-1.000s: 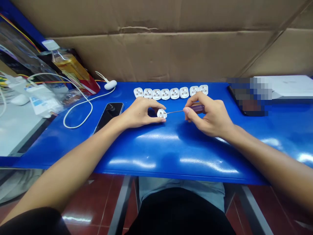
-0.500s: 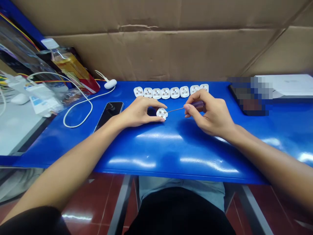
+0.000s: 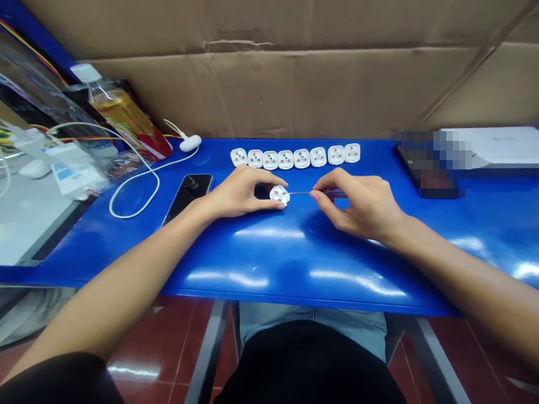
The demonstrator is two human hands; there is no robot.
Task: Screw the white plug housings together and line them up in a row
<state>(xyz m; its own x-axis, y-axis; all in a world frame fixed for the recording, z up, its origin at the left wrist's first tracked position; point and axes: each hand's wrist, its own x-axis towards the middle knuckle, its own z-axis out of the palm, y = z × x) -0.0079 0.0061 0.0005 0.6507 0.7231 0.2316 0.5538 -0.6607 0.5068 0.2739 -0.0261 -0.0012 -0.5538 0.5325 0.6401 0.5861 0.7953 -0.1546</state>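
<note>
Left hand [image 3: 240, 193] pinches a round white plastic plug body [image 3: 279, 195] between both hands, steadying it on the glossy blue tabletop [image 3: 236, 249]. Right hand [image 3: 362, 206] grips a slim purple-handled steel screwdriver [image 3: 334, 193], its tip aligned at the plug. Eight white plug bodies [image 3: 295, 156] stand lined up beyond the hands.

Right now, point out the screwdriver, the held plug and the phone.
Screwdriver [image 3: 334, 193], head view, on the dark handle.
Held plug [image 3: 279, 195], head view, on its white face.
Phone [image 3: 188, 192], head view, on the black glass.
</note>
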